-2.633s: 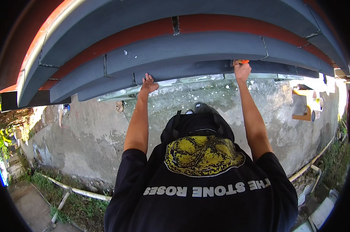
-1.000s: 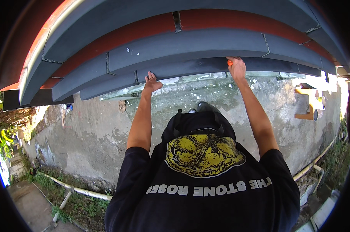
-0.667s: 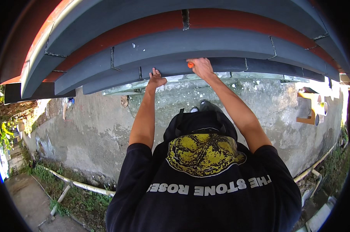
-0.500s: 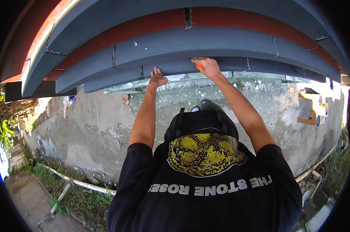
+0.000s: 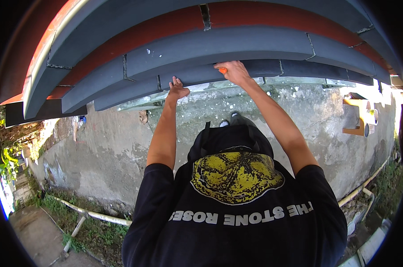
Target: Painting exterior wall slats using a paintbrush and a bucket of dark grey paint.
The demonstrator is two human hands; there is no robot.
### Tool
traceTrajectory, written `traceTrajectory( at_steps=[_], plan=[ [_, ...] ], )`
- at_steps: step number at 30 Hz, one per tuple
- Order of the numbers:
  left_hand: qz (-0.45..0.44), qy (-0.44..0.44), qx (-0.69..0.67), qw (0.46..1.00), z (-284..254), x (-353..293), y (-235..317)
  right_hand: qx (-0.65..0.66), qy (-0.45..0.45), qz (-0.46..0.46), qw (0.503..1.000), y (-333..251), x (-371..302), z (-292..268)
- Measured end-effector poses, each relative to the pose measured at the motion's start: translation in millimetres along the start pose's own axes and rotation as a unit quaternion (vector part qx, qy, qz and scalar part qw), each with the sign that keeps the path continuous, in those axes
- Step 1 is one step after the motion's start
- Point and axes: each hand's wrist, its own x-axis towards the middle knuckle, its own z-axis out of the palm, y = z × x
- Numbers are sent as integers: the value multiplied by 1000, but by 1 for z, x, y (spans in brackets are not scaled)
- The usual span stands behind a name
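My left hand (image 5: 179, 90) rests with stretched fingers against the lower edge of a dark grey board (image 5: 197, 75), close to a vertical joint. Further right, my right hand (image 5: 238, 74) is closed around an orange-handled tool (image 5: 222, 70). Only a short orange part of it shows. Its working end is hidden by my fingers and the overhang, so I cannot make out its kind. This hand sits at the top of the same board, just under the wider grey board (image 5: 228, 42) above.
Red bands (image 5: 264, 15) run between the stepped grey boards overhead. Below is a stained concrete surface (image 5: 108, 147). An open cardboard box (image 5: 355, 120) stands to the right. White pipes (image 5: 99, 216) and low weeds (image 5: 105, 231) lie along the lower left.
The whole view has shifted a little, the boards moving left and up in the picture. My right hand and the orange tool have edged slightly left. My left hand stays at the board.
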Motion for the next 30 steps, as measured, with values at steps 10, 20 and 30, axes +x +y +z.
traceTrajectory(
  at_steps=[10, 20, 30],
  plan=[
    [3, 40, -5, 999, 9, -5, -11, -158, 79, 101, 979, 74, -43, -56],
    [-17, 39, -13, 999, 7, -14, 4, -142, 219, 272, 926, 114, -88, -129],
    [-32, 29, 0, 999, -4, -14, 12, -39, 207, 177, 961, 8, -67, 4]
  ],
)
